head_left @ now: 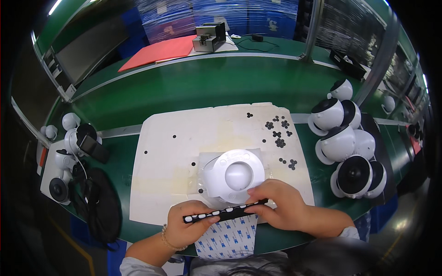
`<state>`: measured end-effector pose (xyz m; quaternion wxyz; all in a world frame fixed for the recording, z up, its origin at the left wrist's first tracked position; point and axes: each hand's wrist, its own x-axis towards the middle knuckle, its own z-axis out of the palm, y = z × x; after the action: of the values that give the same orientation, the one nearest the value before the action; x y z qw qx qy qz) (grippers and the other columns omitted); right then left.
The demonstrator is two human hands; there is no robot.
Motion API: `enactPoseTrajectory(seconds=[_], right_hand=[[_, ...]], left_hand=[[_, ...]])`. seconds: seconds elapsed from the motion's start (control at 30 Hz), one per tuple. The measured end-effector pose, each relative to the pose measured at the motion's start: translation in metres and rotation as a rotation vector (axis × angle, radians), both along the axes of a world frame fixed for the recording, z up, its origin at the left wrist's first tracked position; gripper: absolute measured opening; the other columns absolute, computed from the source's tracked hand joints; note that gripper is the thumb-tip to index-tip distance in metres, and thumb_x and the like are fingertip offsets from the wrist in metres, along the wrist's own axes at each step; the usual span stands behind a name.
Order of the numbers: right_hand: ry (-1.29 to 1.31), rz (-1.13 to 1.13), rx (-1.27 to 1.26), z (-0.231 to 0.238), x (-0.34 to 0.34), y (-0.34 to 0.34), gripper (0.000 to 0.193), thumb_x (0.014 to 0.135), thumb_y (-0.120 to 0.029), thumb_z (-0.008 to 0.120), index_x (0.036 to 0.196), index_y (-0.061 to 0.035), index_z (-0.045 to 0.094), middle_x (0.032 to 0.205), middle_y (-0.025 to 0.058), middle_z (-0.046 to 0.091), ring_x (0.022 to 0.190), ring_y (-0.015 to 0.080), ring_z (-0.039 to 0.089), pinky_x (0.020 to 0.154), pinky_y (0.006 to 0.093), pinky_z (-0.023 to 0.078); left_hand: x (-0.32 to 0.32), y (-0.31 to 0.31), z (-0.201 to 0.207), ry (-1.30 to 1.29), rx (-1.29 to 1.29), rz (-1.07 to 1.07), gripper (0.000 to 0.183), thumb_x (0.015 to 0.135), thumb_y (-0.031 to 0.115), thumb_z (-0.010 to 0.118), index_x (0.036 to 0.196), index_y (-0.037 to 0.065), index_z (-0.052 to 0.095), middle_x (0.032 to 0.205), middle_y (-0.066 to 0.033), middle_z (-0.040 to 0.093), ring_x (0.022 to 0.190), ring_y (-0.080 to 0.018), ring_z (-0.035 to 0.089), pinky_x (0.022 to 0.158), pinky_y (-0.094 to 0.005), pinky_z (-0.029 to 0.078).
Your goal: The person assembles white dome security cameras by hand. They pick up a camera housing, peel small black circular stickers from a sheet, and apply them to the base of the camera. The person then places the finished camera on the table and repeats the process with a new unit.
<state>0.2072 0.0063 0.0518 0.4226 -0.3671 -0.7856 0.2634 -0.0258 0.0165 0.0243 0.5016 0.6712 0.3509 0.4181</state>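
Observation:
My left hand (pixel 182 226) grips the left end of a black sheet of adhesive pads (pixel 229 213), bent over so that a dark edge with white spots faces up. Its white backing paper (pixel 224 238) with blue print hangs toward me. At the sheet's right end the thumb and fingers of my right hand (pixel 284 206) are closed on it. Just beyond lies a white round device (pixel 215 177) with a ring-shaped base facing up, resting on clear plastic. The fingertips of my right hand overlap its near rim in view; whether they touch it, I cannot tell.
Small black round pads (pixel 280 143) are scattered over the pale board (pixel 161 124), mostly at its far right. White-and-black cameras (pixel 338 142) stand stacked on the right. More cameras (pixel 64 158) and a black bag (pixel 103 207) lie left. A metal box (pixel 209 39) sits on the back shelf.

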Motion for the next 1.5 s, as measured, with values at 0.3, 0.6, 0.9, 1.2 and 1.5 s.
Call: enactPoseTrajectory(seconds=[0.3, 0.6, 0.9, 1.2, 1.5], right_hand=[[-0.182, 0.062, 0.271, 0.007, 0.009, 0.005, 0.013, 0.073, -0.008, 0.065, 0.086, -0.0066, 0.06, 0.092, 0.0051, 0.061, 0.085, 0.0235, 0.058, 0.073, 0.033, 0.045], [-0.001, 0.042, 0.137, 0.014, 0.016, 0.007, 0.017, 0.069, -0.006, 0.065, 0.085, -0.0097, 0.06, 0.096, 0.0055, 0.059, 0.089, 0.0226, 0.056, 0.075, 0.0348, 0.043], [0.033, 0.022, 0.341, 0.008, 0.012, 0.007, 0.029, 0.068, -0.004, 0.065, 0.096, -0.0109, 0.057, 0.094, 0.0063, 0.059, 0.071, 0.0224, 0.056, 0.067, 0.0343, 0.042], [-0.125, 0.327, 0.356, 0.005, -0.01, -0.008, 0.033, 0.071, -0.003, 0.065, 0.103, -0.0099, 0.058, 0.105, 0.0118, 0.055, 0.074, 0.02, 0.056, 0.062, 0.031, 0.043], [0.26, -0.023, -0.059, 0.009, 0.004, 0.045, 0.058, 0.08, 0.01, 0.045, 0.132, -0.0038, 0.022, 0.121, 0.0162, 0.039, 0.079, 0.0128, 0.049, 0.075, 0.0254, 0.043]], left_hand=[[0.0, 0.004, 0.009, 0.177, 0.195, 0.009, 0.013, 0.064, 0.0, 0.071, 0.074, -0.002, 0.064, 0.063, -0.0109, 0.06, 0.055, -0.0202, 0.056, 0.051, -0.026, 0.043], [-0.005, 0.006, 0.002, 0.097, 0.189, 0.037, 0.012, 0.067, 0.0, 0.071, 0.076, -0.003, 0.063, 0.064, -0.0122, 0.06, 0.055, -0.0165, 0.057, 0.051, -0.0252, 0.043], [-0.005, 0.0, 0.012, 0.126, 0.024, 0.035, 0.012, 0.069, 0.003, 0.069, 0.078, -0.003, 0.063, 0.064, -0.0117, 0.06, 0.055, -0.0152, 0.057, 0.051, -0.0251, 0.043], [0.001, -0.004, 0.006, 0.163, 0.027, 0.021, 0.013, 0.069, 0.005, 0.069, 0.081, 0.0, 0.065, 0.066, -0.012, 0.061, 0.056, -0.0171, 0.057, 0.052, -0.0259, 0.044], [0.0, 0.008, 0.002, 0.342, 0.735, -0.084, 0.032, 0.053, 0.002, 0.068, 0.085, 0.007, 0.064, 0.116, -0.0155, 0.054, 0.06, -0.0196, 0.058, 0.052, -0.0274, 0.046]])
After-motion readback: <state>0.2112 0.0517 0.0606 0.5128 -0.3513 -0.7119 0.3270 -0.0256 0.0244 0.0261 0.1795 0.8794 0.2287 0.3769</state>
